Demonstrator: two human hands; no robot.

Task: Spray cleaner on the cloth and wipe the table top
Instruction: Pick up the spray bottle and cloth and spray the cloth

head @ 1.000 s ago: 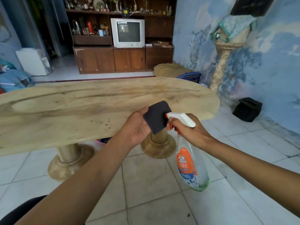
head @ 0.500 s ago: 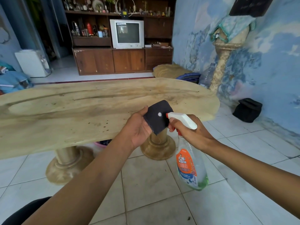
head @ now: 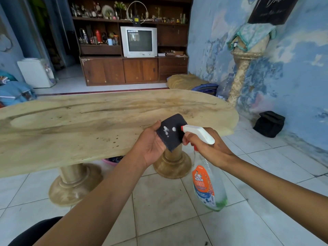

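My left hand (head: 150, 147) holds a small dark cloth (head: 173, 137) upright in front of the table's near edge. White foam blobs sit on the cloth's face. My right hand (head: 206, 148) grips a clear spray bottle (head: 207, 181) with a white trigger head and an orange label. Its red nozzle points at the cloth from a few centimetres to the right. The long, pale wooden table top (head: 79, 125) stretches across the middle of the view on two round pedestal legs, with dark specks near its front edge.
A dark wooden cabinet with an old television (head: 139, 41) stands behind the table. A stone pillar (head: 243, 71) and a black bag (head: 269, 123) are at the right by the blue wall. A white appliance (head: 34, 72) stands at the left. The floor is white tile.
White foam has appeared on the cloth and grown from one dot to several blobs. Both hands stay in nearly the same place.
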